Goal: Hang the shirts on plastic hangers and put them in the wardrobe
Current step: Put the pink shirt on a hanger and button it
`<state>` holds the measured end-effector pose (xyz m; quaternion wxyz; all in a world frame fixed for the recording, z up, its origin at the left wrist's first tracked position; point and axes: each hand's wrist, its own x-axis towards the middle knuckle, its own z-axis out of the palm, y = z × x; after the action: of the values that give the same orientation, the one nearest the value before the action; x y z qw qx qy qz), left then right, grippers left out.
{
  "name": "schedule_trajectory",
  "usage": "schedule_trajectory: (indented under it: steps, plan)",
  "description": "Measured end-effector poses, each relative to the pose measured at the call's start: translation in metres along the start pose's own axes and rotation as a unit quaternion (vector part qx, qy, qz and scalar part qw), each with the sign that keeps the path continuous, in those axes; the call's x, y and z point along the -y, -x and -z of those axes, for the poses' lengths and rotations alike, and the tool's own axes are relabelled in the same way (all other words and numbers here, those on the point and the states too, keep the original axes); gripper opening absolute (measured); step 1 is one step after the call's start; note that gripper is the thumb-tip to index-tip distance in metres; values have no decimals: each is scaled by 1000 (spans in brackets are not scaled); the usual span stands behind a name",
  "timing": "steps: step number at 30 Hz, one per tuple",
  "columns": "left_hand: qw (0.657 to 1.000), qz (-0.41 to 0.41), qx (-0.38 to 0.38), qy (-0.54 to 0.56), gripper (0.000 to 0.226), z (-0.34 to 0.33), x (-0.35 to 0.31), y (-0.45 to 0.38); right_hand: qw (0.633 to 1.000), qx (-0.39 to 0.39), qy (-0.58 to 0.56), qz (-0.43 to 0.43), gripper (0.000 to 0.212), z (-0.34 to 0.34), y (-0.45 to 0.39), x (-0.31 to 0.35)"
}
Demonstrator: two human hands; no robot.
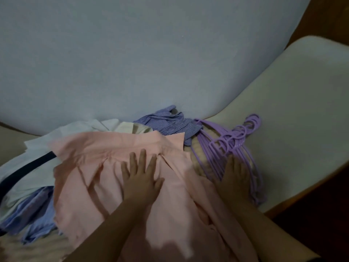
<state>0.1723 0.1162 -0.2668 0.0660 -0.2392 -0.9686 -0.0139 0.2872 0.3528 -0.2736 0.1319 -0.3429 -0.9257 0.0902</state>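
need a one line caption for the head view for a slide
Left hand flat on a pink shirt spread over a shirt pile, right hand touching purple plastic hangers.

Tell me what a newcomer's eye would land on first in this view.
First the pink shirt, spread across the middle of the clothes pile, with the left hand lying flat on it, fingers straight. Next the bunch of purple plastic hangers to its right on the cream cushion, where the right hand rests on them. Behind the pink shirt a blue checked shirt lies crumpled.
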Motion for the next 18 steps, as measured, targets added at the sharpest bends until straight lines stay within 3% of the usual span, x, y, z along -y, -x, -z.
schedule_trajectory:
  steps: [10, 18]
  plan:
    - [1000, -14, -5, 6, 77, -21, 4, -10, 995, -10, 90, -51, 123, -18, -12, 19]
    - [1000, -15, 5, 23, 78, -21, 4, -14, 990, 4, 135, -32, 114, -12, -14, 20]
